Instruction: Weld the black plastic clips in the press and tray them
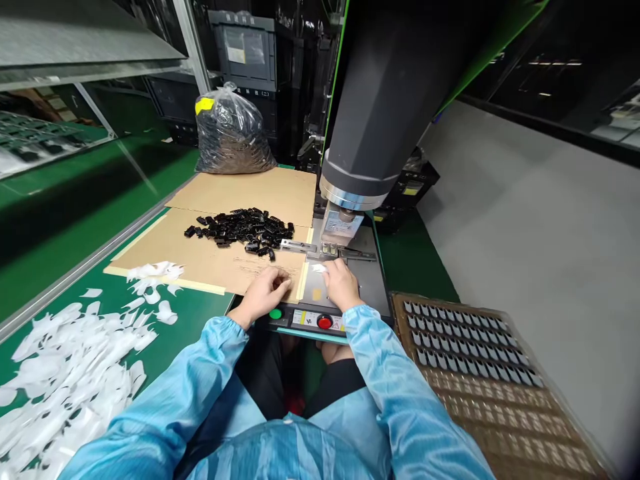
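My right hand (342,285) is at the machine's base plate, in front of the metal fixture (330,250). Its fingers are closed on a small white piece (319,268) that sticks out to the left of the fingertips. Above the fixture stands the press head (342,223) with a metal block. My left hand (265,293) is held over the front edge of the cardboard (210,270), near a green button (275,313). Its fingers are curled in, and nothing shows between them. A heap of small black plastic parts (245,230) lies beyond it.
Many thin white cut pieces (85,367) spread over the green table at left. A tied plastic bag (233,130) stands behind the cardboard. A red button (325,322) is on the front panel. At right lies a tray (500,413) with rows of grey parts. Dark crates are stacked behind.
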A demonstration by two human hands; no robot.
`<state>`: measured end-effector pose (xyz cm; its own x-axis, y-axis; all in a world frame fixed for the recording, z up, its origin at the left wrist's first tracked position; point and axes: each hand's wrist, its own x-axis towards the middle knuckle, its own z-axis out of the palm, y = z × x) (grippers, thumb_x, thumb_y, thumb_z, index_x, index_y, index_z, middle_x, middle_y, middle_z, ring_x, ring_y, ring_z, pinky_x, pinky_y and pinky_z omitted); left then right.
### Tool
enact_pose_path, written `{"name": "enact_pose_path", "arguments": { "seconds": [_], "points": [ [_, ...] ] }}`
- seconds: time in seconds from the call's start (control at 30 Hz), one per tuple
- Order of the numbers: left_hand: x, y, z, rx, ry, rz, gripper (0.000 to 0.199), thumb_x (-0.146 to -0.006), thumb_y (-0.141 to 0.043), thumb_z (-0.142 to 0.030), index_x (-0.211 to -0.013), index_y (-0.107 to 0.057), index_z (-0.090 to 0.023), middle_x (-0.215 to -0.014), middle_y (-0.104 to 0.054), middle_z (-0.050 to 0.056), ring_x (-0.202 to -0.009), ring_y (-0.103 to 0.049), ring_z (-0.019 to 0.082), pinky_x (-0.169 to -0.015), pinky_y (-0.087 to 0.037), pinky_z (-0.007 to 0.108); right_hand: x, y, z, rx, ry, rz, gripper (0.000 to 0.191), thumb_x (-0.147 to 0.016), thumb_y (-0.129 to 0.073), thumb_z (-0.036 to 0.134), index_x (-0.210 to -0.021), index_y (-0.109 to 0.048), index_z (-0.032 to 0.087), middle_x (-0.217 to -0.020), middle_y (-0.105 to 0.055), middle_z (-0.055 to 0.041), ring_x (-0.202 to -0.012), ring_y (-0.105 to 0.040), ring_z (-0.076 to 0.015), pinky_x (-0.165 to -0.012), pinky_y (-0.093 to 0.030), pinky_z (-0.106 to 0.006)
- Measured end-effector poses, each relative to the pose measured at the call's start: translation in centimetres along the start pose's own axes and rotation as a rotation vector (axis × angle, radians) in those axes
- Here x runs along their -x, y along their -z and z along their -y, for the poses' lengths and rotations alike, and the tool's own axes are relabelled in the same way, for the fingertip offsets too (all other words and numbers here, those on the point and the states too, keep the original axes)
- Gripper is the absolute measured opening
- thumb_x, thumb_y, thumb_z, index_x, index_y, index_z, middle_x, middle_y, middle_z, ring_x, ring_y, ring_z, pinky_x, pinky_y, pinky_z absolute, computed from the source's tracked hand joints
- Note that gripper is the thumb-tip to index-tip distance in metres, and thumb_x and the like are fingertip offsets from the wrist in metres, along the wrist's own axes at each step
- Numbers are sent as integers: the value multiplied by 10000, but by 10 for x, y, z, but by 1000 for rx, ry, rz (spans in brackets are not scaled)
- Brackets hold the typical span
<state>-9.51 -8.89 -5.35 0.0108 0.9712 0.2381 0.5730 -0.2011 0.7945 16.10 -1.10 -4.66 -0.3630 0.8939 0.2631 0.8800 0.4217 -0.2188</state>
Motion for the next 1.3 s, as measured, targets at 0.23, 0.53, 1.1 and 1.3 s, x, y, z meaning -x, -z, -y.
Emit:
{"name": "enact_pose_path", "arguments": {
  "seconds": [0.23, 0.53, 1.1, 1.3],
  "points": [
    [-14, -18, -19, 94, -20, -11, 220, -952, -691, -408, -1049, -709, -212, -1022, -679, 68, -830, -654, 199, -739, -534, 353, 19, 5, -5, -342, -84, -103, 95, -1008, -595, 271, -988, -684, 244, -1059, -674, -65, -1008, -616, -237, -905, -492, -342],
    [-17, -60, -60, 744, 135, 171, 435, -886, -776, -608, -964, -740, -182, -830, -714, 40, -739, -643, 169, -720, -534, 312, 45, -4, 30, -1330, -287, -125, 381, -893, -753, 582, -998, -635, 235, -882, -713, -20, -782, -693, -184, -672, -564, -286],
    [-97, -70, -47, -13, -190, -98, 304, -1055, -547, -296, -1235, -781, -224, -1140, -733, 126, -1112, -684, 270, -1060, -546, 424, -9, 15, -18, -254, -185, -319, 394, -1089, -403, 220, -1308, -730, 217, -1224, -668, -137, -1158, -615, -274, -1049, -492, -375],
    [-107, -87, -45, -273, -252, -55, 308, -1063, -541, -347, -1196, -788, -222, -1073, -673, 137, -1041, -646, 279, -939, -547, 406, -12, 8, -8, 14, -112, -176, 537, -1024, -476, 137, -1534, -596, 256, -1258, -627, -155, -1142, -520, -317, -977, -449, -424]
  ]
}}
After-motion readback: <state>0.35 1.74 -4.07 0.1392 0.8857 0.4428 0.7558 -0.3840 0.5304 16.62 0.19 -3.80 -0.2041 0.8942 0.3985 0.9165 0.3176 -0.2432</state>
